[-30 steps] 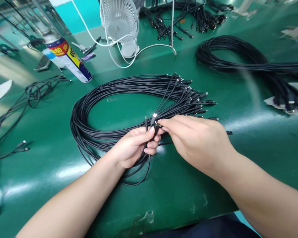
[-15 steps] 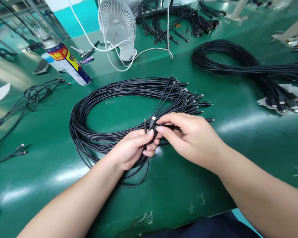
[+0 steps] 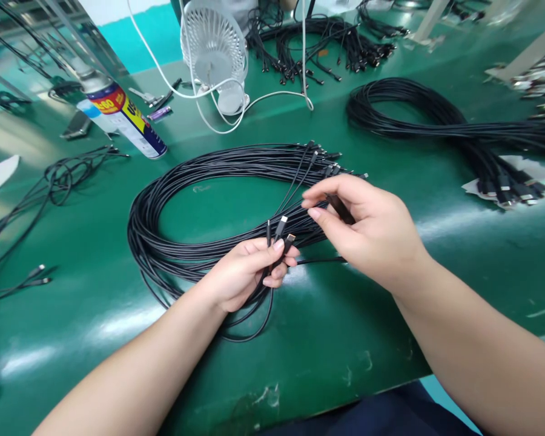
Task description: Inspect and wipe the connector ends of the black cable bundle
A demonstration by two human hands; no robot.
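Observation:
My left hand [image 3: 258, 266] is closed around the ends of several black cables. Their connector plugs stick up past the thumb, one with a silver metal tip [image 3: 281, 227] and one showing a gold-coloured mouth [image 3: 289, 239]. Beneath and behind it lies a big coil of black cables [image 3: 152, 242], its plug ends gathered at the right. To the right, apart from those plugs, my right hand [image 3: 358, 224] is raised over the coil with thumb and forefinger slightly apart. A dark slim object [image 3: 340, 209] is tucked within its curled fingers; its kind is unclear.
A second cable bundle [image 3: 404, 109] lies at the right, more cables [image 3: 309, 48] behind. A white fan [image 3: 215, 54] with a white cord and a spray can [image 3: 127, 115] stand at the back. Loose cables [image 3: 63, 175] lie left on the green table [image 3: 327, 351].
My right hand has moved up and right, away from the plugs, taking the dark slim object with it. The gold-mouthed plug is now uncovered. My left hand has kept its grip.

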